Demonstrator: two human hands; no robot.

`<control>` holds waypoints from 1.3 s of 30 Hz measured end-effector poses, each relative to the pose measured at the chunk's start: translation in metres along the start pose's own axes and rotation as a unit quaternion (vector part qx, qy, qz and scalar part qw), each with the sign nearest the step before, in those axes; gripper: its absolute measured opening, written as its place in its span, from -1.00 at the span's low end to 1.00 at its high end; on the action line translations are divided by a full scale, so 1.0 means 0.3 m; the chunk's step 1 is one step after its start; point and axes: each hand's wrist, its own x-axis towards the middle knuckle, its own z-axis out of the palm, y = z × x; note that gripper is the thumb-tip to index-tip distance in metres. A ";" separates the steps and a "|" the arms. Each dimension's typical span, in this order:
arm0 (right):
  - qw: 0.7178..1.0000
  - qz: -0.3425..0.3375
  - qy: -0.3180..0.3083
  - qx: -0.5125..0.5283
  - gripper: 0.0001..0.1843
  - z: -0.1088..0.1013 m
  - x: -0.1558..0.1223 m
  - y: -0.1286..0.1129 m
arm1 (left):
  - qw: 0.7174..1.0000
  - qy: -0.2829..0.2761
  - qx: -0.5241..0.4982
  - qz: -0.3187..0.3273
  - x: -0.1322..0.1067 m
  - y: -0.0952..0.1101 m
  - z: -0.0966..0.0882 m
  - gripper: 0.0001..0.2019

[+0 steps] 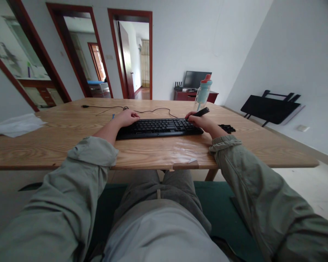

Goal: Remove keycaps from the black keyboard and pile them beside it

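- The black keyboard (158, 128) lies flat on the wooden table (57, 142), directly in front of me, with its long side parallel to the table's near edge.
- My left hand (128, 118) rests palm down on the keyboard's left end. Its fingers are loosely curled and grip nothing.
- My right hand (199, 122) sits over the keyboard's right end, fingers closed around a slim black tool (201, 112). The tool's free end points up and away from the keyboard. I cannot tell whether its lower tip touches the keys.
- A small heap of black parts (227, 128) lies on the table just right of the keyboard.
- A thin black cable (142, 109) loops across the table behind the keyboard.
- A pale blue bottle (203, 92) with a red cap stands upright behind the keyboard's right end.
- A crumpled white sheet (16, 124) lies well to the left of the keyboard, at the table's edge.
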 end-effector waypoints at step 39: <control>0.981 0.130 -0.102 0.098 -0.52 -0.038 -0.079 -0.035 | 1.000 -0.008 -0.009 0.003 -0.011 0.002 -0.010 -0.75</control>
